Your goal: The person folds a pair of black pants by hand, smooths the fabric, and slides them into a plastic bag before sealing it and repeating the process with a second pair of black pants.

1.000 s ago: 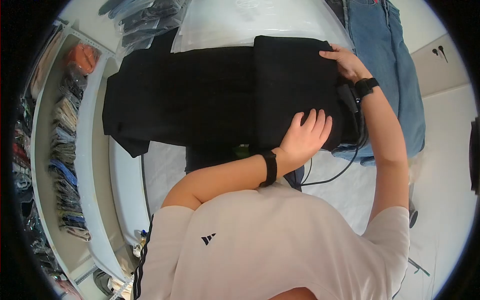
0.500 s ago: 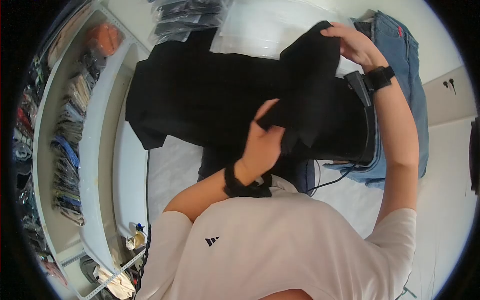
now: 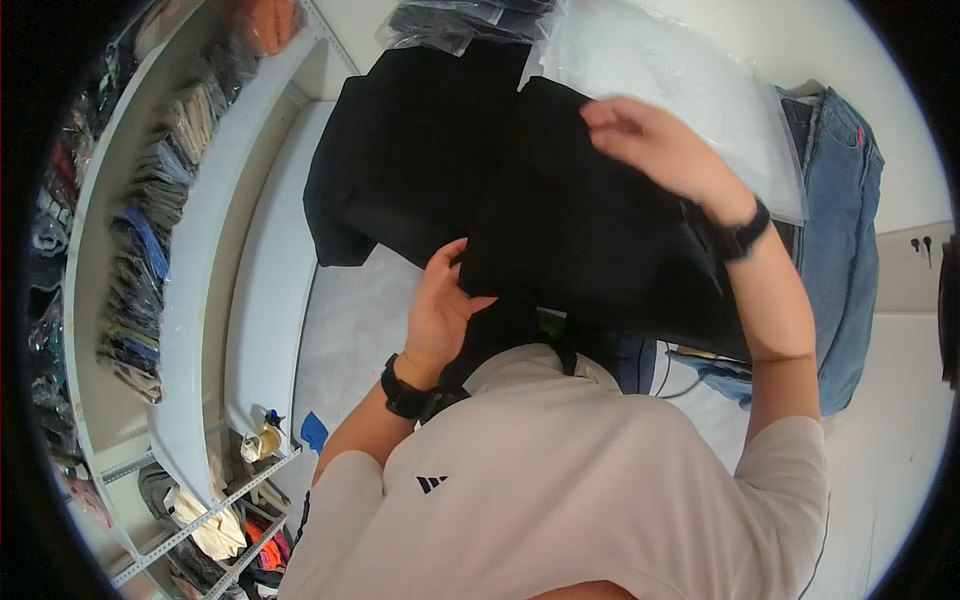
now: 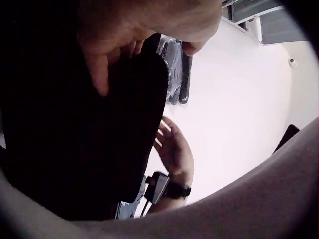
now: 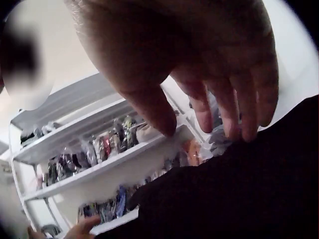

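A black folded garment lies across the table in front of the person, its upper layer turned over to the left. At the near left edge of that layer is the left hand, fingers touching the cloth and thumb spread apart from them. In the left wrist view, the edge of the black cloth runs between the fingers and the thumb. The right hand hovers over the far edge of the garment with its fingers loosely extended. Seen in the right wrist view, its fingers hold nothing and hang above the dark fabric.
Clear plastic bags lie at the back, beside a stack of bagged clothes. Blue jeans rest at the right. Shelves on the left hold bagged garments. A cable shows below the garment.
The garment's upper layer was lifted by both hands and has come down toward the left. The left hand moved left with its edge; the right hand let go of the far corner.
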`<state>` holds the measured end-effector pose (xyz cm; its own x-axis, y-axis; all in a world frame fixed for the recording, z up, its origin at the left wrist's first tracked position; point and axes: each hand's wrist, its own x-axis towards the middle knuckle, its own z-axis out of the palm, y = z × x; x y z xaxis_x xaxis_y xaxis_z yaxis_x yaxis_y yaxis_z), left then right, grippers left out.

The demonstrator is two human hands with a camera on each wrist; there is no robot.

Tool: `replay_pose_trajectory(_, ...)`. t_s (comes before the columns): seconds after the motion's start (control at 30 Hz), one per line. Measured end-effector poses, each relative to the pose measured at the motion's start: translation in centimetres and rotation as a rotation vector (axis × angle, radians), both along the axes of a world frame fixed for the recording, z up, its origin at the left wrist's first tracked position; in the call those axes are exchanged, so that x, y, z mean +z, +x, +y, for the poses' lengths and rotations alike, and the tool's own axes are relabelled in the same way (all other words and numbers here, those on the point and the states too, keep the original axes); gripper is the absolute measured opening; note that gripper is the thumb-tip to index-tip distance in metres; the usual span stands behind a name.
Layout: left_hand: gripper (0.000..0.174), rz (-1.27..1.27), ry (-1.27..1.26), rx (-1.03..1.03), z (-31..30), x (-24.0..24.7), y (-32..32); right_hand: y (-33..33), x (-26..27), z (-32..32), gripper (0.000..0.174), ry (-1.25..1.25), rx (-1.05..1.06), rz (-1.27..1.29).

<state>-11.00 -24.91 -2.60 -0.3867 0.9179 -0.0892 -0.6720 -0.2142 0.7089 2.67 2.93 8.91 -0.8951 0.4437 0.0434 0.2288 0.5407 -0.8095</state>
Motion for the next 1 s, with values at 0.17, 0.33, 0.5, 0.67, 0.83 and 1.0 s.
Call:
replay_pose_trajectory(0.17, 0.038, 0.161, -0.443, 0.021, 1.1, 2.9, 0.4, 7.7, -0.2, -7.5, 0.043, 0.305, -0.092, -0.111)
replay_pose_trajectory(0.33, 0.024, 1.209, -0.225, 0.366, 1.8, 3.0, 0.6, 12.4, -4.9, -12.2, 0.048, 0.216, -0.518, -0.042)
replay_pose_trajectory(0.5, 0.015, 1.469, 0.272, -0.236, 4.2, 5.3, 3.5, 12.0, -8.9, -14.5, 0.042, 0.303, -0.582, 0.163)
replay_pose_trajectory(0.67, 0.012, 1.598, 0.543, 0.0, 5.0, 5.0, 6.7, 10.7, -9.2, -15.6, 0.024, 0.253, -0.755, 0.301)
replay_pose_trajectory(0.83, 0.009, 1.646, 0.16, 0.5, 4.8, 7.7, 1.8, 11.3, -9.9, -15.7, 0.019, 0.722, -0.615, 0.32)
replay_pose_trajectory(1.0, 0.052, 1.847, -0.725, 0.867, 2.9, 4.7, -14.1, 10.5, -9.0, -16.2, 0.025, 0.672, -0.537, 0.382)
